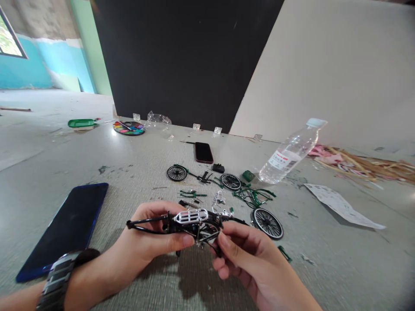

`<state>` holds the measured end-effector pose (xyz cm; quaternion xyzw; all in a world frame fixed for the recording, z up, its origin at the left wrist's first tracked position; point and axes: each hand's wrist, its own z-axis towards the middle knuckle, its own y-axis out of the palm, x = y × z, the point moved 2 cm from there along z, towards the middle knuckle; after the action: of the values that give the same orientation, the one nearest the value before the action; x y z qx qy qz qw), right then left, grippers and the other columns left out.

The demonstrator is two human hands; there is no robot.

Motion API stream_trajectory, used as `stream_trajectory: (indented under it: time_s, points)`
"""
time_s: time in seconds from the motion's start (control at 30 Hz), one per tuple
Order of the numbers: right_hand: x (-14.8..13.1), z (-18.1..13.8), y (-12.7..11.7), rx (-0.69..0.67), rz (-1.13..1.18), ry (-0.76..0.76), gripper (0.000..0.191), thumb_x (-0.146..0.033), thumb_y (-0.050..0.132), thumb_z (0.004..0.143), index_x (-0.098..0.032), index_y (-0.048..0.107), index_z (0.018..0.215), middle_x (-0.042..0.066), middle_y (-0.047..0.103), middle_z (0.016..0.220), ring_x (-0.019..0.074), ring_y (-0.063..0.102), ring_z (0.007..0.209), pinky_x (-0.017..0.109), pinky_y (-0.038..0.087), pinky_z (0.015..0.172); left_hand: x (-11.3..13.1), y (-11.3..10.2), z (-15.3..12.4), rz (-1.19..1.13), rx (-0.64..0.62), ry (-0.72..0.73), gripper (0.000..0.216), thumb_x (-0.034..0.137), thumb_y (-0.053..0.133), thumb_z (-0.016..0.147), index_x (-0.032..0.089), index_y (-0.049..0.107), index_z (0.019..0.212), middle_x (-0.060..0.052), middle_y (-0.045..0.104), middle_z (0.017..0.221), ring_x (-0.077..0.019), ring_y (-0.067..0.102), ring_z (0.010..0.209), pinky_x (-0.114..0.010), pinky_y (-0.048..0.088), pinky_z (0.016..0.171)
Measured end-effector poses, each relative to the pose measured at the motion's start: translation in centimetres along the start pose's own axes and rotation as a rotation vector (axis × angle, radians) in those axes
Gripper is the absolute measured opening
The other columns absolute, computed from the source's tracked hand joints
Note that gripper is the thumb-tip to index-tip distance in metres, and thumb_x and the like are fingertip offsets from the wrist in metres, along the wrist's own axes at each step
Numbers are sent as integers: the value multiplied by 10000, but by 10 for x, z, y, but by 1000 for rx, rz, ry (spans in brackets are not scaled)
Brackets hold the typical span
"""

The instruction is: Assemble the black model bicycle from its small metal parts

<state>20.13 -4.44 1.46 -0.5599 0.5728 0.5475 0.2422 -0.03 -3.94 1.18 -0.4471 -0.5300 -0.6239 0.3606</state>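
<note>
A small black model bicycle frame (210, 231) with a silver rack (191, 216) is held above the grey surface between both hands. My left hand (152, 235) is closed round its left part, thumb along the near side. At the right end, my right hand (243, 250) pinches the black frame between thumb and fingers. Just beyond lie a green model frame (253, 196), a spoked wheel (267, 223), a second wheel (231, 181) and a third wheel (177, 173) joined to a green piece. Small green parts (193, 194) and silver parts (218, 198) are scattered behind the hands.
A blue-edged tablet or large phone (65, 229) lies left, a smaller phone (203, 152) farther back. To the right stand a tilted plastic bottle (288, 155), a paper sheet (343, 207) and straw-like strips (366, 166). A paint palette (129, 128) lies by the black board (184, 60).
</note>
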Motion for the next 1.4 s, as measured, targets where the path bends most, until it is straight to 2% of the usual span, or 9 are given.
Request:
stream_trajectory:
  time_s: [0.23, 0.47, 0.6, 0.8, 0.87, 0.93, 1.03, 1.27, 1.4]
  points:
    - [-9, -9, 7, 66, -89, 19, 296, -362, 842, 756, -168, 710, 938, -6, 669, 719, 74, 652, 592, 151, 517, 557, -1, -1, 0, 40, 16, -28, 275, 234, 904, 640, 255, 749, 867, 6, 763, 904, -157, 672, 854, -239, 524, 766]
    - [-4, -3, 2, 17, -91, -22, 314, -354, 863, 727, -167, 715, 931, -26, 638, 645, 68, 627, 522, 140, 483, 480, 1, 1, -1, 34, 86, -48, 325, 229, 932, 564, 237, 739, 826, 2, 763, 875, -168, 669, 844, -241, 524, 747]
    - [2, -2, -1, 45, -26, 24, 315, -349, 879, 704, -164, 712, 896, -12, 660, 658, 61, 622, 514, 129, 486, 478, -1, 0, -1, 19, 36, -32, 297, 234, 918, 610, 254, 748, 853, 18, 761, 859, -140, 664, 814, -219, 525, 746]
    - [8, 1, -1, -31, 72, 83, 281, -379, 861, 724, -158, 705, 803, -10, 646, 653, 28, 569, 477, 94, 462, 450, -4, -1, -3, -21, -72, -50, 238, 223, 885, 683, 262, 744, 871, 22, 752, 891, -127, 666, 837, -212, 523, 758]
    - [6, 0, 1, -55, 78, 93, 288, -393, 854, 731, -153, 701, 779, -9, 638, 657, 29, 568, 491, 94, 474, 467, -3, -3, -3, -33, -52, -11, 291, 187, 888, 675, 293, 734, 898, 41, 749, 945, -128, 666, 879, -212, 522, 768]
    - [2, -2, 3, -56, 80, 110, 314, -406, 863, 711, -148, 694, 769, -7, 633, 668, 39, 574, 505, 109, 493, 485, -2, -2, -2, -29, -94, 8, 270, 171, 869, 703, 292, 739, 907, 38, 747, 941, -119, 665, 847, -211, 519, 759]
    - [-6, -6, 8, -23, 78, 144, 341, -403, 882, 677, -144, 689, 787, -6, 634, 698, 55, 593, 532, 131, 520, 519, 3, 1, 0, -42, -161, 43, 224, 138, 854, 712, 263, 755, 869, 29, 745, 872, -107, 656, 795, -197, 510, 725]
    - [-10, -6, 11, 4, 55, 161, 344, -421, 866, 697, -145, 694, 806, -19, 624, 686, 38, 574, 511, 115, 504, 499, 9, 7, 3, -81, -241, 108, 248, 50, 818, 717, 241, 775, 868, -13, 766, 937, -140, 702, 849, -222, 535, 746]
    - [-7, -4, 8, 6, 17, 132, 350, -442, 849, 714, -150, 695, 830, -13, 625, 697, 56, 584, 525, 142, 521, 514, 11, 8, 3, -62, -232, 55, 262, 22, 803, 722, 247, 775, 852, -6, 771, 930, -133, 707, 859, -218, 536, 769]
